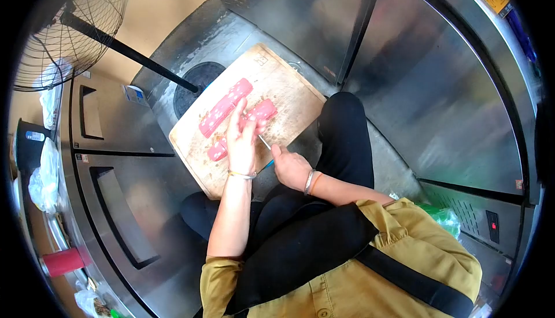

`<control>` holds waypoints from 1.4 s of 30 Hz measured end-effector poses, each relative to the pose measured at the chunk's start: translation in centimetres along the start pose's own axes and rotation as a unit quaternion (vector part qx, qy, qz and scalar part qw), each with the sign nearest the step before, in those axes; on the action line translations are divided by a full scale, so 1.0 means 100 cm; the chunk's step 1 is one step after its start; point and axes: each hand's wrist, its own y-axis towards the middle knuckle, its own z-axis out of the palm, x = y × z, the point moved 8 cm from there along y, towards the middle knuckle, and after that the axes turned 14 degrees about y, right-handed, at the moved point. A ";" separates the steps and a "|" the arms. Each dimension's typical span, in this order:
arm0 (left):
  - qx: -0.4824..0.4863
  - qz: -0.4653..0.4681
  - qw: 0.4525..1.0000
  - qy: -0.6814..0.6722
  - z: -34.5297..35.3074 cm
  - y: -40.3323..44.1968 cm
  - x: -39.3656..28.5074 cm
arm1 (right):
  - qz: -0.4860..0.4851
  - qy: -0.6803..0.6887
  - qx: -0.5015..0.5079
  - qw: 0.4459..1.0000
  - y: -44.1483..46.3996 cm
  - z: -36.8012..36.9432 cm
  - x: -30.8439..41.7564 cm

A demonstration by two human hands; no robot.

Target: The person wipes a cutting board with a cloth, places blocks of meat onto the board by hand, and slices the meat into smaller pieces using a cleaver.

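Observation:
On a wooden cutting board (pixel 300 87) lie pink rolls with white spots. One long pink roll (pixel 225 108) is at the upper left. A second pink piece (pixel 264 110) shows right beside my left hand (pixel 241 141), and a short pink end (pixel 217 151) shows on its other side. My left hand lies over the stretch between them, fingers mostly stretched out and apart; whether they press on the pink piece is unclear. My right hand (pixel 291 167) is closed around a thin metal tool (pixel 264 141), its tip near my left fingers. Something blue shows below my right hand.
The board rests across my legs (pixel 347 139). Steel cabinets (pixel 428 81) stand close on the right, and more steel doors (pixel 124 202) on the left. A wire-caged fan (pixel 75 23) on a black pole stands at the upper left. A green plastic bag (pixel 442 217) is at my right.

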 end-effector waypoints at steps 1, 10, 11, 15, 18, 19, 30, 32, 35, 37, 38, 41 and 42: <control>0.000 0.000 1.000 0.001 0.006 0.004 0.000 | 0.000 0.001 0.000 1.000 -0.001 -0.002 0.002; -0.111 -0.149 0.975 0.124 0.035 0.069 0.129 | -0.002 -0.023 0.064 0.998 0.000 0.014 -0.013; -0.113 -0.150 0.959 0.211 0.032 0.071 0.128 | -0.015 -0.025 0.051 0.998 0.000 0.012 -0.012; -0.107 -0.134 0.965 0.199 0.040 0.064 0.120 | -0.053 -0.005 0.044 0.998 0.001 0.015 -0.013; -0.113 -0.132 0.966 0.194 0.039 0.061 0.121 | -0.044 0.012 0.007 0.999 0.001 0.017 -0.019; -0.104 -0.129 0.968 0.187 0.039 0.063 0.124 | -0.044 0.010 0.009 0.999 0.000 0.019 -0.021; -0.053 -0.202 0.978 0.028 0.048 0.043 0.111 | -0.011 -0.045 0.038 0.998 0.003 0.030 -0.031; -0.055 -0.207 0.977 0.014 0.048 0.037 0.105 | -0.027 -0.066 0.041 0.997 0.003 0.033 -0.033; -0.003 -0.207 0.977 -0.048 0.054 0.020 0.097 | -0.025 -0.085 0.061 0.994 0.004 0.036 -0.034; 0.010 -0.162 0.983 -0.082 0.054 0.009 0.087 | -0.008 -0.087 0.080 0.993 0.003 0.036 -0.033; 0.009 -0.160 0.983 -0.085 0.050 0.000 0.083 | -0.013 -0.059 0.061 0.996 0.002 0.029 -0.028; 0.071 -0.104 0.979 -0.162 0.045 -0.027 0.061 | -0.007 -0.045 0.069 0.997 0.002 0.019 -0.012; 0.050 -0.084 0.981 -0.169 0.035 -0.035 0.056 | 0.006 -0.057 0.093 0.994 0.001 0.021 -0.010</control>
